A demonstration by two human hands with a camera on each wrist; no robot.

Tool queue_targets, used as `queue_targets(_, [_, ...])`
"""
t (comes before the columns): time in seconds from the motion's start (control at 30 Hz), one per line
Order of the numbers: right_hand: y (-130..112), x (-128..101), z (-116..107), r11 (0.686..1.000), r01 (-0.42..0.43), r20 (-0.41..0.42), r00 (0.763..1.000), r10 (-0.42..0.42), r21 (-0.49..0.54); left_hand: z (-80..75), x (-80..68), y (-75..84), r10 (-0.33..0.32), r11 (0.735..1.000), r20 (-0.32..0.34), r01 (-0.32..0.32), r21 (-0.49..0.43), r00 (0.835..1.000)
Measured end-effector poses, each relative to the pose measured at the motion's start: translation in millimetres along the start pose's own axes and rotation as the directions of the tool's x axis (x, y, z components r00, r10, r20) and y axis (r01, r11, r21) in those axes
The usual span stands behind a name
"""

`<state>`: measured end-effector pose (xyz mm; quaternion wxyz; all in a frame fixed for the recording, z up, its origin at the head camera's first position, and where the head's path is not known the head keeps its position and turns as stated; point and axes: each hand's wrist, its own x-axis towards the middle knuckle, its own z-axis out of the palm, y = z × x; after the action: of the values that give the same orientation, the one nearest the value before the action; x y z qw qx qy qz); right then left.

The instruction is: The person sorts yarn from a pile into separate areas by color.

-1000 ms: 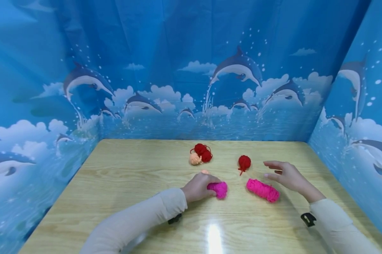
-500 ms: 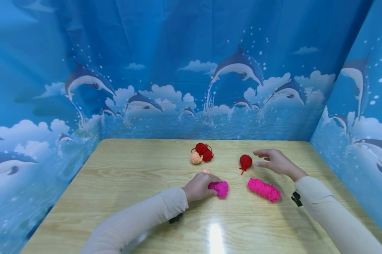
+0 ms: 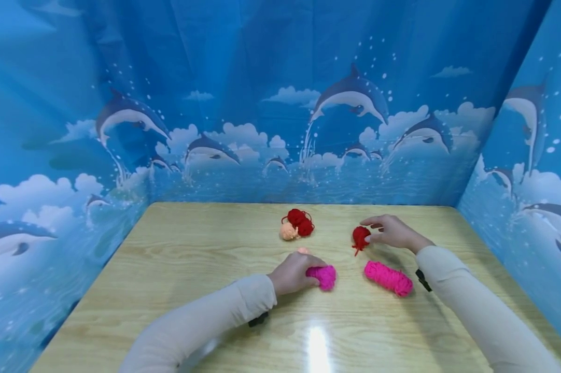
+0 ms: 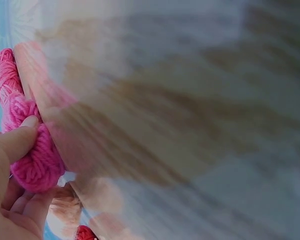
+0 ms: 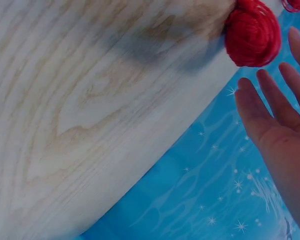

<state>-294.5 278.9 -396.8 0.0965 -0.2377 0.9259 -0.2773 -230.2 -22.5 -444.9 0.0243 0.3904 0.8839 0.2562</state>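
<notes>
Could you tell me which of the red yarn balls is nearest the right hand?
The lone red ball beside the right hand; the other red yarn lies farther left, against a peach ball.

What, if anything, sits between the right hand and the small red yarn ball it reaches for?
Nothing visible. The right hand is open right beside the red yarn ball, fingers at its side, with only bare table around them.

Left wrist view: table surface (image 4: 190, 125) smeared by blur, grain unreadable. Left hand (image 4: 7, 175) cut by left and bottom edges; only thumb and some fingers show around the pink yarn ball (image 4: 32, 160). Red yarn (image 4: 85, 233) below the hand clipped by bottom edge.

Right wrist view: right hand (image 5: 282, 135) cut by right edge, thumb out of frame. Red yarn ball (image 5: 253, 34) clipped at top.
</notes>
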Motion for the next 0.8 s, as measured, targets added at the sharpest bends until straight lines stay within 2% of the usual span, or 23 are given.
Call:
queue_targets(0.2, [9,9,4,1.000,0.023,0.021,1.000,-0.022,-0.015,-0.1,-1.0,0.5,0.003,1.000,-0.002,-0.003,-0.003,1.000])
queue_targets(0.53, [15,15,8,1.000,0.007,0.021,1.000,-0.006,-0.018,0.4,-0.8,-1.0,0.014,1.000,-0.004,-0.014,0.004,1.000])
queue_targets(0.8, [20,17,10,0.998,-0.033,0.017,0.999,0.032,0.052,1.1,0.1,-2.8,0.020,1.000,-0.010,-0.020,0.008,1.000])
